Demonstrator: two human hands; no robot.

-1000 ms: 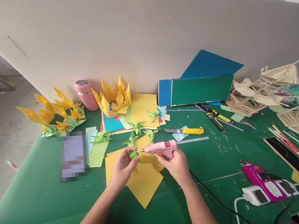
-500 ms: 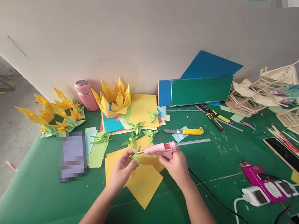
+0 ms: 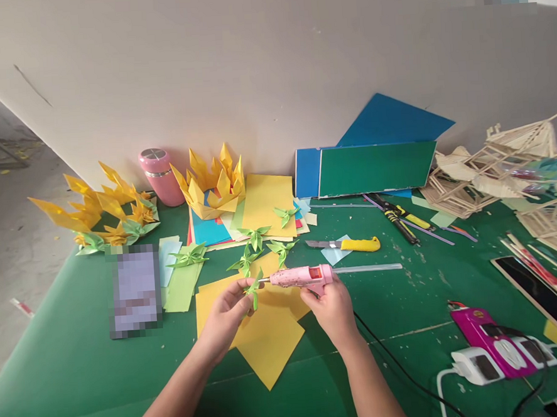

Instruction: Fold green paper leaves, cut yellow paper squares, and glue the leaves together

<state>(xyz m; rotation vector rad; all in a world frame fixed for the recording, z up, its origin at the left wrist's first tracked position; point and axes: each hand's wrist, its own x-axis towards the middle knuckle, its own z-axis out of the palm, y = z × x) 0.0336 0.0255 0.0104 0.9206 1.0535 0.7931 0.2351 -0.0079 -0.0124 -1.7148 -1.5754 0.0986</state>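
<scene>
Between its fingertips, my left hand (image 3: pixel 227 315) pinches a green folded-paper flower (image 3: pixel 254 292). My right hand (image 3: pixel 330 306) is wrapped round the handle of a pink glue gun (image 3: pixel 294 277), whose nozzle points left at the flower; whether they touch I cannot tell. A clear glue stick (image 3: pixel 369 268) sticks out of the gun's rear. Just beyond my hands lie several similar green paper flowers (image 3: pixel 256 237). Yellow paper sheets (image 3: pixel 271 353) lie on the table beneath my hands.
Two yellow paper crowns (image 3: pixel 212 203) and a pink flask (image 3: pixel 162 181) stand at the back left. A yellow utility knife (image 3: pixel 360 245) lies beyond the gun. A black cord (image 3: pixel 391 349) runs to the right, where a magenta power strip (image 3: pixel 491 340) and a phone (image 3: pixel 538 293) lie.
The glue gun has shifted slightly to the right with my right hand. The green flower has turned a little in my left fingers.
</scene>
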